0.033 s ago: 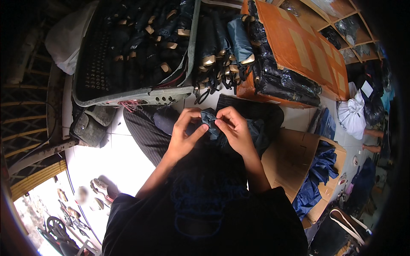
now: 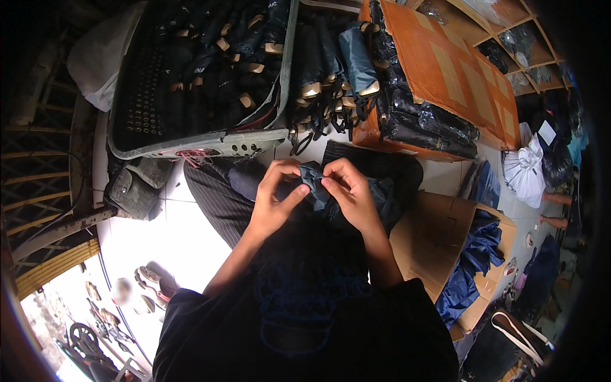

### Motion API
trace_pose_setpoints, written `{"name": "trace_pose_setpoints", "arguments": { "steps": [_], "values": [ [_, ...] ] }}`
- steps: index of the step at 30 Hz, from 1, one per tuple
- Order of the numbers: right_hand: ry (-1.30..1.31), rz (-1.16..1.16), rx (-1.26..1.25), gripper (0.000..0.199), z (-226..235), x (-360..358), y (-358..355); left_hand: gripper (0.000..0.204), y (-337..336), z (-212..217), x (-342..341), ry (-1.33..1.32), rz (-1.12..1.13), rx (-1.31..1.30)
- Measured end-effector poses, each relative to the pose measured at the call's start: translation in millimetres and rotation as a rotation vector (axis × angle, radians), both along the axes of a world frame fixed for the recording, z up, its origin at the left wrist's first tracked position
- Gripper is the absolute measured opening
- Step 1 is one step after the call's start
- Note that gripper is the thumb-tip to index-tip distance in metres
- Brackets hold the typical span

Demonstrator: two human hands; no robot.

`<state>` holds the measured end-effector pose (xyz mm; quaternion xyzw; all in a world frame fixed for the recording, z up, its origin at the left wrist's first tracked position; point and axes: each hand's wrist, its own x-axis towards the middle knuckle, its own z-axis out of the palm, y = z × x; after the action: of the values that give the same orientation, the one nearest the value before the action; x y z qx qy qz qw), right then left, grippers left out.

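Observation:
In front of my chest, both hands pinch a piece of thin, dark blue-grey cloth (image 2: 312,174). My left hand (image 2: 278,191) grips its left side between thumb and fingers. My right hand (image 2: 347,189) pinches the right side, fingertips close to the left ones. More cloth of the same colour (image 2: 382,194) lies over my lap on the right, partly in shadow. Under my left hand is a dark rounded bundle (image 2: 247,178) on my striped trouser leg (image 2: 213,197).
Ahead stands a grey-green plastic crate (image 2: 210,148) full of dark folded umbrellas. More folded umbrellas (image 2: 358,60) with beige ends lie beside it. An orange carton (image 2: 458,70) holds black wrapped packs. At right, an open cardboard box (image 2: 429,232) contains blue cloth (image 2: 471,274). Sandals (image 2: 151,283) lie left.

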<state>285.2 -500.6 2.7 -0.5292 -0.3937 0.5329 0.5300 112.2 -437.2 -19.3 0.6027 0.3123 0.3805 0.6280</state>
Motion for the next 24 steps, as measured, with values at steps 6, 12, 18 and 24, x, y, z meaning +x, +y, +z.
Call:
{"name": "trace_pose_setpoints", "arguments": {
  "steps": [6,12,18,24],
  "values": [
    [-0.106,-0.050,-0.015,0.006,-2.5,4.8,1.6,0.023,-0.3,-7.8,-0.5,0.072,0.016,-0.081],
    [-0.176,-0.302,0.135,0.018,-0.6,-8.0,2.3,0.011,-6.6,2.4,8.6,0.000,0.200,-0.159],
    [-0.070,-0.303,0.117,0.024,-1.9,-31.0,-4.4,0.023,-8.4,11.5,9.9,-0.068,0.037,0.136],
    [0.103,-0.270,0.078,0.020,-7.9,-28.8,-5.2,0.021,-12.6,15.5,11.6,-0.282,0.081,-0.263]
  ]
}}
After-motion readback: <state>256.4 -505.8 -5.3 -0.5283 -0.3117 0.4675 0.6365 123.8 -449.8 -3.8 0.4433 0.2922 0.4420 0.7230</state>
